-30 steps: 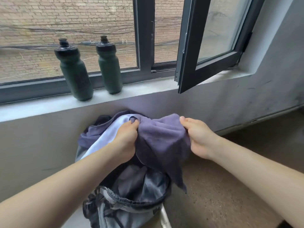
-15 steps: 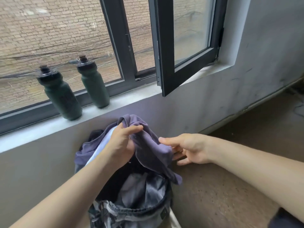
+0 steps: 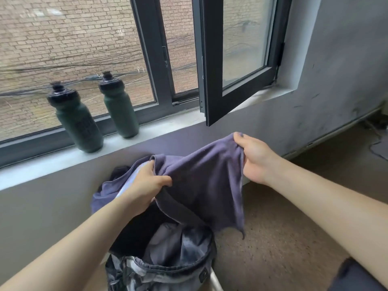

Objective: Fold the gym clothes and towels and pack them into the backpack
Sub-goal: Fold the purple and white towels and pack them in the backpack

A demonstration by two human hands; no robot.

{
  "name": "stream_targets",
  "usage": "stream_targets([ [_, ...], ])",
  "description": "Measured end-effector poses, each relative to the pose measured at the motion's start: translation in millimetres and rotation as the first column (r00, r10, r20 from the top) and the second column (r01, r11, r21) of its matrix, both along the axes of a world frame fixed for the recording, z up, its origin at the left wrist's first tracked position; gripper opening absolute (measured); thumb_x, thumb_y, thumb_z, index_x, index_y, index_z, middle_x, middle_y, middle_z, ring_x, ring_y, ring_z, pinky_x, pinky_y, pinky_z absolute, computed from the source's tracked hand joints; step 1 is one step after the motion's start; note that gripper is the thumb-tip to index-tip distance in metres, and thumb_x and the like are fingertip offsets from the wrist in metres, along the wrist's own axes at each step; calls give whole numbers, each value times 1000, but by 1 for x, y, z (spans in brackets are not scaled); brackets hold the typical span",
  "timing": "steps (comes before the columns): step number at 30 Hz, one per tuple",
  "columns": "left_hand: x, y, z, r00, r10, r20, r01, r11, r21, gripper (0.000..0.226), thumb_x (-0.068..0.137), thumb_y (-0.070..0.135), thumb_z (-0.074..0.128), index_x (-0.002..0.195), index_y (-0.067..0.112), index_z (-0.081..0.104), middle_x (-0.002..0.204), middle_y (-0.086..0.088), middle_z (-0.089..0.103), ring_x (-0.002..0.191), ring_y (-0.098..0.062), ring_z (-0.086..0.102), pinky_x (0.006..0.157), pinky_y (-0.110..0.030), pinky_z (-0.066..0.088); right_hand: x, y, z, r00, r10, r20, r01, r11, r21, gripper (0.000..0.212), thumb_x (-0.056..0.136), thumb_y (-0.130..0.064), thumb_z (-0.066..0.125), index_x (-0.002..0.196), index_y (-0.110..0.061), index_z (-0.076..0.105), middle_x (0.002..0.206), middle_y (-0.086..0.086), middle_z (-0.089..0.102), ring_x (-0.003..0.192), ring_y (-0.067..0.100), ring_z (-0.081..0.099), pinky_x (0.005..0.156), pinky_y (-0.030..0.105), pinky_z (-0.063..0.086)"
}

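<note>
Left grip is clamped on the purple cloth, thumb and curled fingers pinching a bunched fold next to its hemmed edge. Right grip is clamped on the same cloth, pinching its upper right corner with the thumb on top. The cloth is spread between the two, raised on the right, and one loose corner hangs to a point at its lower right.

It hangs directly over the open mouth of the backpack, a grey washed-look bag that stands against the wall under the window sill. What the bag stands on is hidden. Grey fabric and something dark show inside it. More purple fabric and a strip of pale blue cloth lie draped over the bag's far rim, behind the left wrist.

Two dark green bottles stand upright on the sill's left half, near each other but apart. At the sill's right end, a dark-framed window sash is swung inward. Brown speckled floor lies to the bag's right.
</note>
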State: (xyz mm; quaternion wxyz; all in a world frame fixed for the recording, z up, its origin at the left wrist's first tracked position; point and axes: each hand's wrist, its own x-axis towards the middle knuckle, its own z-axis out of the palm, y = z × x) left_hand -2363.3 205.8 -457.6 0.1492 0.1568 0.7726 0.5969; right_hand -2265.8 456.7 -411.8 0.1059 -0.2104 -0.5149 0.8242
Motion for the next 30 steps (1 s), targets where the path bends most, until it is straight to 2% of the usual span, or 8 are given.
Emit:
stream_targets([
  [5, -2, -2, -7, 992, 22, 121, -11, 995, -97, 5, 82, 0, 70, 81, 3, 66, 67, -4, 58, 60, -17, 55, 62, -31, 56, 2, 17, 20, 994, -103, -19, 101, 989, -111, 33, 104, -38, 54, 123, -12, 64, 121, 11, 72, 104, 25, 71, 78, 37, 58],
  [8, -8, -6, -8, 976, 46, 211, -38, 998, -45, 16, 96, 10, 69, 81, 8, 71, 68, -4, 61, 61, -17, 59, 71, -32, 58, 6, 26, 25, 995, -60, -75, 50, 990, -129, 33, 104, -33, 54, 125, -11, 65, 118, 10, 74, 104, 23, 72, 80, 36, 59],
  [12, -5, -4, -3, 962, -51, 270, 36, 997, 63, 26, 106, 27, 54, 110, 12, 75, 98, -4, 77, 94, -18, 71, 91, -36, 53, 8, 29, 17, 981, 45, -188, -61, 995, -77, 19, 105, -7, 47, 104, -10, 66, 93, 8, 73, 85, 16, 73, 76, 29, 61],
  [17, -4, 4, 8, 947, 2, 321, -110, 942, 317, 24, 108, 17, 47, 92, 21, 64, 77, 6, 71, 73, -6, 66, 80, -27, 49, 9, 38, 19, 965, -35, -258, 22, 998, -51, 20, 105, -8, 49, 97, -12, 67, 83, 3, 73, 79, 12, 71, 71, 24, 60],
  [20, -6, 3, 12, 950, 44, 310, -160, 920, 359, 22, 108, 20, 50, 92, 22, 66, 76, 9, 71, 75, -7, 65, 78, -27, 49, 7, 53, 10, 980, -114, -165, 148, 966, 212, 13, 102, -10, 56, 106, -12, 69, 97, 5, 74, 93, 16, 71, 76, 25, 57],
  [24, -8, -1, 15, 954, 128, 272, -227, 899, 374, 17, 105, 22, 57, 95, 23, 70, 84, 12, 73, 82, -8, 64, 84, -27, 49, 6, 71, -9, 961, -269, 59, 173, 757, 630, 20, 97, -17, 66, 116, -8, 66, 111, 9, 70, 109, 26, 66, 78, 30, 52],
  [26, -8, -1, 15, 953, 148, 263, -241, 899, 367, 12, 104, 25, 61, 99, 24, 72, 89, 13, 73, 85, -8, 64, 85, -26, 47, 5, 76, -16, 948, -295, 121, 165, 780, 604, 34, 95, -20, 70, 125, -8, 60, 116, 9, 65, 110, 27, 63, 73, 30, 51],
  [30, -6, 1, 21, 944, 173, 280, -277, 879, 389, 11, 102, 25, 63, 99, 26, 73, 90, 13, 71, 87, -9, 62, 82, -25, 47, 6, 81, -12, 991, -116, 72, 89, 949, 302, 51, 96, -16, 69, 143, -13, 49, 125, 10, 62, 107, 24, 61, 92, 40, 51],
])
